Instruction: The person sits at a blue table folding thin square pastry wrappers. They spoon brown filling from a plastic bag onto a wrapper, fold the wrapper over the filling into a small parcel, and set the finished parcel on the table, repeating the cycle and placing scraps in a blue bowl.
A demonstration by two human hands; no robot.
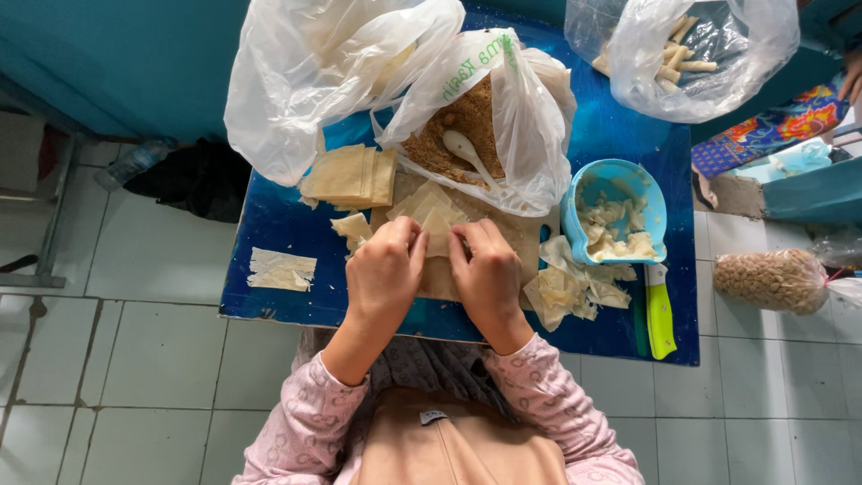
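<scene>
Pale, thin square pastry wrapper point(437, 226) lies on a brown board point(521, 235) at the middle of the blue table point(269, 224), pinched between both hands. Left hand point(384, 269) curls closed on its left edge, fingers bent, knuckles up; right hand point(488, 269) mirrors it on the right edge. Both wrists angle inward from pink patterned sleeves point(310, 413). Just beyond sits a clear plastic bag of brown crumbly filling point(462, 121) with a white spoon point(469, 153).

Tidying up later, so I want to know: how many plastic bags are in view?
3. An empty-looking white bag at the table's far left, a bag of brown crumbs in the middle, a clear bag of rolls far right. More may be hidden.
</scene>
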